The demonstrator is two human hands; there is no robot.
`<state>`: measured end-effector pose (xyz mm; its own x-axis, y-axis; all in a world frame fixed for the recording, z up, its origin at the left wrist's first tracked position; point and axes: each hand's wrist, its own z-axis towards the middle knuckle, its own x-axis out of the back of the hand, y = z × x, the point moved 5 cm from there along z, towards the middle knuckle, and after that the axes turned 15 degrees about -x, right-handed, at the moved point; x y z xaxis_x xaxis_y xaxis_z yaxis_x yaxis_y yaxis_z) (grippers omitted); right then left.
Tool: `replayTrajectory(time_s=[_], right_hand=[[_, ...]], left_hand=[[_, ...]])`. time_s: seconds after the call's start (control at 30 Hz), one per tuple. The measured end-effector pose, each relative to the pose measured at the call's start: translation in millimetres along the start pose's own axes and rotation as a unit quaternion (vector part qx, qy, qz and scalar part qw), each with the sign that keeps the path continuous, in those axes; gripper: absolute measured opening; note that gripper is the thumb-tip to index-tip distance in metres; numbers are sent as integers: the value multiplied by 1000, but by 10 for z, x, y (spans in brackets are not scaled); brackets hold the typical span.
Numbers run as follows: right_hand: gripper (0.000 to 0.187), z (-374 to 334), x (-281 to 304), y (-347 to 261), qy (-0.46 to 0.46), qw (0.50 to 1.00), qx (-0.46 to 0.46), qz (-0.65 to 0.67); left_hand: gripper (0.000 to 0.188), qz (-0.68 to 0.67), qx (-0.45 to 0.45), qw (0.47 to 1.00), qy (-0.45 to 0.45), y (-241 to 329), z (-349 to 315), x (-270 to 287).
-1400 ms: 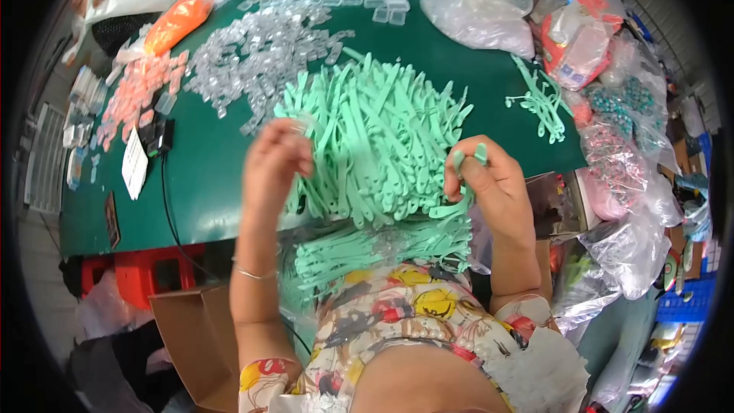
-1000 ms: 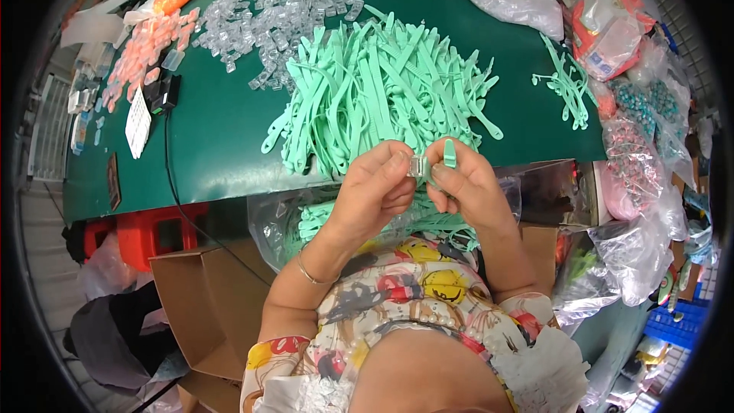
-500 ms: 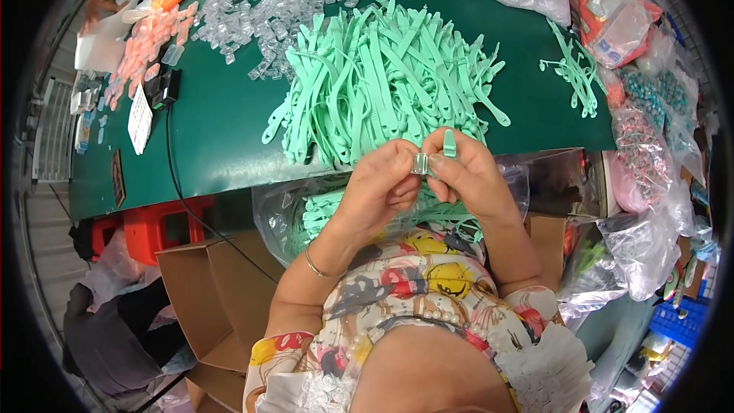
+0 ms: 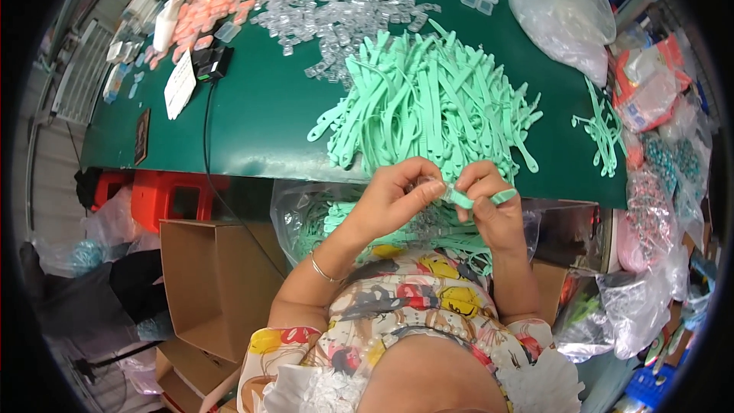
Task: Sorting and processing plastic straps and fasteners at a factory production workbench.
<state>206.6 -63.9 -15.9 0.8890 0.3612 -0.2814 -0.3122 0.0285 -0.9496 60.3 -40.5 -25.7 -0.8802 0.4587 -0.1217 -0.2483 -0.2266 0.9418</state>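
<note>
In front of my chest, just off the table's near edge, my two hands meet over one small piece of work. My right hand (image 4: pixel 492 207) is closed round a mint-green plastic strip (image 4: pixel 461 199), whose rounded end sticks out past the fingers. At the strip's other end, my left hand (image 4: pixel 405 195) pinches a small clear plastic clip, mostly covered by the fingertips. Whether strip and clip are joined I cannot tell. Just beyond lies a heaped pile of similar mint-green strips (image 4: pixel 428 107).
Clear plastic clips (image 4: pixel 344 12) are spread behind the pile on the green table (image 4: pixel 252 126). A plastic bag (image 4: pixel 290 210) of green strips sits below the edge. An open cardboard box (image 4: pixel 187 291) and red stool (image 4: pixel 172 197) stand left. Filled bags (image 4: pixel 650 222) crowd the right.
The view has shifted, so the table appears farther right. In my right hand the green strip has turned from upright to sideways. My left fingers now cover most of the clear clip.
</note>
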Motion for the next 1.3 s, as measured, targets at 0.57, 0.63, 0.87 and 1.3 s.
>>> replayTrajectory(time_s=[0.57, 0.63, 0.87, 1.3], right_hand=[[23, 30, -101, -82, 109, 941, -41, -317], [22, 69, -139, -119, 59, 965, -1, -255], [23, 31, -99, -31, 43, 980, 12, -192], [24, 87, -160, -101, 47, 942, 44, -330]], left_hand=[[8, -337, 110, 933, 56, 28, -172, -123], [10, -346, 113, 930, 51, 57, -168, -133], [10, -337, 126, 931, 59, 18, -164, -150], [20, -365, 142, 920, 29, -66, -153, -127]])
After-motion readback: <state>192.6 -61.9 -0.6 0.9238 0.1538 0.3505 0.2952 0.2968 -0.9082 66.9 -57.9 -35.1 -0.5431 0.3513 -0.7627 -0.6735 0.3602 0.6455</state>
